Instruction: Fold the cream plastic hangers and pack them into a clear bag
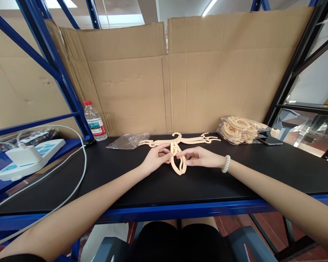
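Between my hands is a beige folding clothes hanger (175, 168), its arms folded down into a narrow loop near the middle of the black tabletop. My left hand (156, 158) pinches its left side near the top. From the right, the fingers of my right hand (203, 157) close on the opposite arm; a pale beaded bracelet circles that wrist. Just behind lies an unfolded beige hanger (192, 140) with its arms spread wide and its hook toward the back. My fingers hide part of the folded hanger's upper end.
A clear plastic bag (128, 141) lies left of the hangers. At the back right, a bag of folded hangers (239, 130) sits beside a phone (271, 141). A water bottle (95, 122), white power strip (30, 160) and looping cable (85, 160) are left. Cardboard (131, 91) walls the back.
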A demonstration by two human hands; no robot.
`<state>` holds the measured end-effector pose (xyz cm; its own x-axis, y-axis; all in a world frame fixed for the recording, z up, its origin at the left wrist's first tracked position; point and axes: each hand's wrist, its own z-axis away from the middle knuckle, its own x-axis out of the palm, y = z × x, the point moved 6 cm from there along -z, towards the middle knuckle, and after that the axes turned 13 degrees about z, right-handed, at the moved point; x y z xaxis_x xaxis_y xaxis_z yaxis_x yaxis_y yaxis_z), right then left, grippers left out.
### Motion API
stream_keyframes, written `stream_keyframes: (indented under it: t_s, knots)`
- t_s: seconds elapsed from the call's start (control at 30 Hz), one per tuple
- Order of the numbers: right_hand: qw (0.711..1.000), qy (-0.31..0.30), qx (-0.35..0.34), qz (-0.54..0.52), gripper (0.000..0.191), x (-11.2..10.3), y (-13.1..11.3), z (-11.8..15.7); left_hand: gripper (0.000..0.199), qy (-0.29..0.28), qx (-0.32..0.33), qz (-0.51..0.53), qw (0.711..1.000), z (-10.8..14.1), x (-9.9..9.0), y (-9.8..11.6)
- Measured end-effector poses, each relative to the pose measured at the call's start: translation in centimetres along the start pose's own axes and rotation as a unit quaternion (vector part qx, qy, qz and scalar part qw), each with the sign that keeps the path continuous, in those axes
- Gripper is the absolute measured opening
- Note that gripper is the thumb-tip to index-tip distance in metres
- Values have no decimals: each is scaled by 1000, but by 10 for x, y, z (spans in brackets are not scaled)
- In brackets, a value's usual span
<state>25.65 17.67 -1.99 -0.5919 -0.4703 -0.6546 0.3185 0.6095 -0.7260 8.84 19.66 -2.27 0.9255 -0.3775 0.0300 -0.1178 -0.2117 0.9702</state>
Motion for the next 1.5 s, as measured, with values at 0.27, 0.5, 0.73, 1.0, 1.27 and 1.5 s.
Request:
stream_keyframes:
  t_s: [0.27,0.5,0.73,1.0,1.27,1.5]
  knots:
    - [982,38,-14,187,39,-9,6,2,25,-30,63,-126,990,-2,0,-1]
    - [973,58,-7,223,36,-17,10,3,30,-109,194,-324,919,9,15,18]
    - [950,61,-45,302,28,-15,2,4,30,-166,226,-395,875,12,19,14]
    - [948,62,-37,311,27,-16,3,4,31,-197,229,-405,863,15,23,15]
    - [944,67,-44,319,30,-15,0,4,34,-209,224,-411,858,16,24,16]
    - [899,61,-59,429,37,-9,2,5,32,-232,222,-427,845,17,23,14]
